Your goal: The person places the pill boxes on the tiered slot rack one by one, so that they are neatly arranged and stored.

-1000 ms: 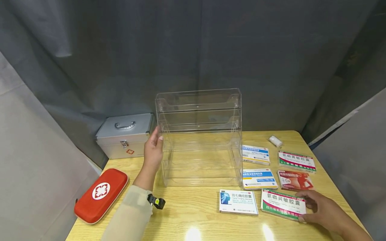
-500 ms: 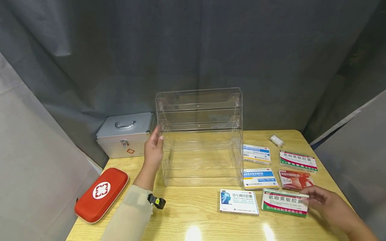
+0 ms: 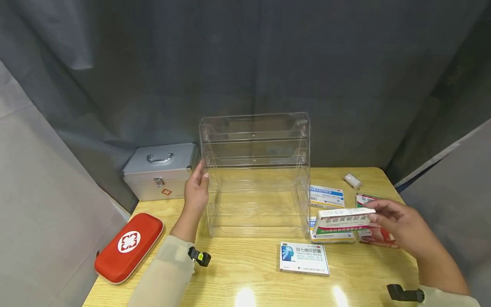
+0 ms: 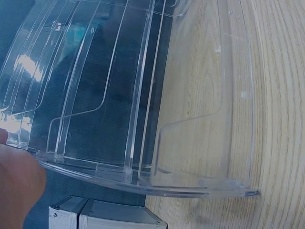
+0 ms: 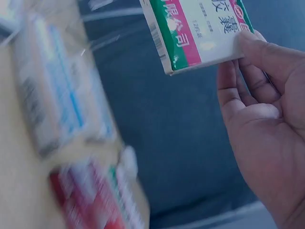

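Note:
A clear plastic tiered display rack stands upright mid-table. My left hand grips its left side edge, thumb in front; the left wrist view shows that side panel close up. Between thumb and fingers, my right hand pinches one end of a white, green and pink medicine box, raised above the other boxes and tilted. In the right wrist view the held medicine box is gripped at its corner. Under it in the head view lie a blue-and-white box and a red box, both partly hidden.
A white box with a blue head picture lies in front of the rack. Behind are another blue-and-white box, a green-and-white box and a small white roll. At left are a silver case and a red zip case.
My right hand has lifted the white, green and pink medicine box off the table and carried it up and left toward the rack. The left hand keeps its place on the rack.

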The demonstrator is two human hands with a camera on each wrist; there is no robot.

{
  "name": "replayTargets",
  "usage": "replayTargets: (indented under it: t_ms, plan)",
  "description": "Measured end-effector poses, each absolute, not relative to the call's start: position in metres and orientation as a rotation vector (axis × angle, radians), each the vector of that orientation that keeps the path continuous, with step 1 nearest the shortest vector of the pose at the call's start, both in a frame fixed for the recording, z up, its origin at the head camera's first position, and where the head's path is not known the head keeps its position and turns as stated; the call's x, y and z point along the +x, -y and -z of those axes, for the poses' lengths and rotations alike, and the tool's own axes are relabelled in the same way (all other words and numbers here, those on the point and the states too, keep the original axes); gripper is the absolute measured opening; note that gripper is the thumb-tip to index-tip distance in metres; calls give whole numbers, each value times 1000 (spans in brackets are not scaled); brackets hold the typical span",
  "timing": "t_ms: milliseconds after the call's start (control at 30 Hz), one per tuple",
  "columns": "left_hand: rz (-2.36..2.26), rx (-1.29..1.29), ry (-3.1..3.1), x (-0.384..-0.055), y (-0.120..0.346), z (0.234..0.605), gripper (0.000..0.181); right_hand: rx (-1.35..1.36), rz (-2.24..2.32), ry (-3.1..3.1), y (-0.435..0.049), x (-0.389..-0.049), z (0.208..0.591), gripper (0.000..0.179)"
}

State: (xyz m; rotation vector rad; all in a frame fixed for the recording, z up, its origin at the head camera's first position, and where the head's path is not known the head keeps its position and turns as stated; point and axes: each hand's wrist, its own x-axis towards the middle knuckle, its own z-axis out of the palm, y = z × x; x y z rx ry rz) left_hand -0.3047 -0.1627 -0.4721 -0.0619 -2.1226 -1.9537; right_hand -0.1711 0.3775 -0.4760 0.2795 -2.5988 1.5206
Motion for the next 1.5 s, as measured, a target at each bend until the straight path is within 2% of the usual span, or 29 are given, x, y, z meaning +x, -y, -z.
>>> replayTargets:
  t_ms: [333,500,1033,1233,1500]
  plan:
    - [1933,-68,2119,-308,162,475,58,224,-1350,2444,-296,-214,418,32]
    - [1950,-83,2103,-312,160,477,58,324,-1360,2320,-260,-240,391,28]
    - [1939,-89,2109,-312,150,477,57,251,-1224,2187,-187,-329,311,28]
    - [1919,-84,2127,-310,150,478,57,273,-1249,2243,-161,-353,302,26]
    - [1899,-83,2137,-310,147,478,56,278,-1251,2312,-141,-368,316,25]
